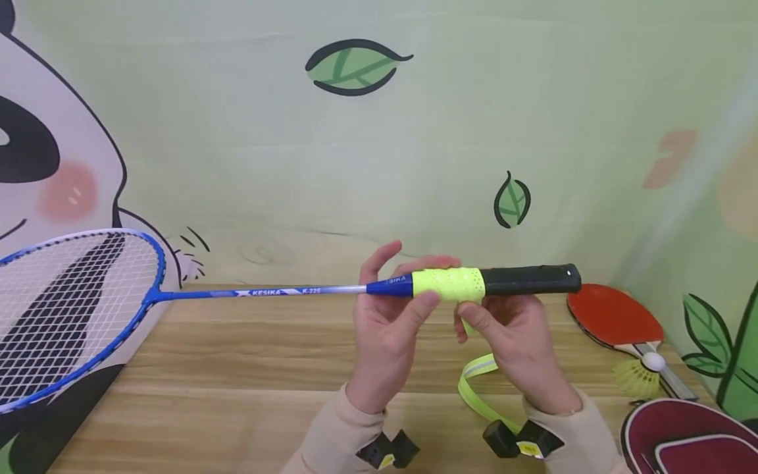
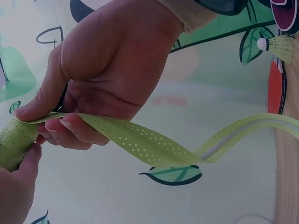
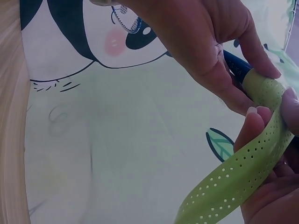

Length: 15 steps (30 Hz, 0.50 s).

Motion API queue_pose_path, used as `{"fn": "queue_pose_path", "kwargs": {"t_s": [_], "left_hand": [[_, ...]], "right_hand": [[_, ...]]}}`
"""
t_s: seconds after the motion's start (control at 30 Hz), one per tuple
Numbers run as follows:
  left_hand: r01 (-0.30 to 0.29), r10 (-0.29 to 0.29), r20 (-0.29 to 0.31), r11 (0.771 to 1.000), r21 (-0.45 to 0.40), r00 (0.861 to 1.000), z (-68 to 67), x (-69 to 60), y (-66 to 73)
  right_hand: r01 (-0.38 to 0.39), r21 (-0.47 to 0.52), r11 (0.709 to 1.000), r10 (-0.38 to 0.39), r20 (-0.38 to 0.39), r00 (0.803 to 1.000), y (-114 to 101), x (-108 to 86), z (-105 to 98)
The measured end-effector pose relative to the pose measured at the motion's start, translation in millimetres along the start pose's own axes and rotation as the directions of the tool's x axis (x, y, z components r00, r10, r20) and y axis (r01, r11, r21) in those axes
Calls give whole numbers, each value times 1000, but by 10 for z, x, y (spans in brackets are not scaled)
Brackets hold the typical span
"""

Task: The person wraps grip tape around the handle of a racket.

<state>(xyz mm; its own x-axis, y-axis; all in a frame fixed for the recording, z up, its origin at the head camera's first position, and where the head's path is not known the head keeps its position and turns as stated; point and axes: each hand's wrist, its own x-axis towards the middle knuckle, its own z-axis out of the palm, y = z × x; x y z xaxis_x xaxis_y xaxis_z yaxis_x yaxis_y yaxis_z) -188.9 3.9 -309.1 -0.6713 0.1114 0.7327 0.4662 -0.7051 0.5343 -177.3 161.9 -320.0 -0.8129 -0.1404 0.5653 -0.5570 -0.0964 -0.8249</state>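
A blue badminton racket (image 1: 331,290) lies level across the head view, its strung head at the left. Perforated yellow-green grip tape (image 1: 447,284) is wound round the front part of its handle; the rear of the black handle (image 1: 530,280) is bare. My left hand (image 1: 387,329) grips the handle at the cone and wound tape, thumb on the tape. With thumb and fingers, my right hand (image 1: 521,342) pinches the tape strip where it leaves the handle. In the right wrist view the loose strip (image 3: 229,179) hangs from those fingers; its tail curls down over the table.
On the wooden table (image 1: 237,375) at the right lie a red table tennis paddle (image 1: 616,319), a yellow shuttlecock (image 1: 642,375) and a maroon case (image 1: 693,438). Behind stands a printed backdrop (image 1: 414,164) with a panda and leaves.
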Motion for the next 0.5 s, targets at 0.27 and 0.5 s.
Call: {"fn": "queue_pose_path", "kwargs": {"t_s": [0.27,0.5], "left_hand": [[26,-26,-30,1000,17,999,-6,2,4],[-5,8,-56,999,45,998,-8,-13,-27]], "right_hand": [[9,-17,1000,-10,-12,1000,31,16,-8],[24,46,999,-23,-8,1000,49,23,-20]]}}
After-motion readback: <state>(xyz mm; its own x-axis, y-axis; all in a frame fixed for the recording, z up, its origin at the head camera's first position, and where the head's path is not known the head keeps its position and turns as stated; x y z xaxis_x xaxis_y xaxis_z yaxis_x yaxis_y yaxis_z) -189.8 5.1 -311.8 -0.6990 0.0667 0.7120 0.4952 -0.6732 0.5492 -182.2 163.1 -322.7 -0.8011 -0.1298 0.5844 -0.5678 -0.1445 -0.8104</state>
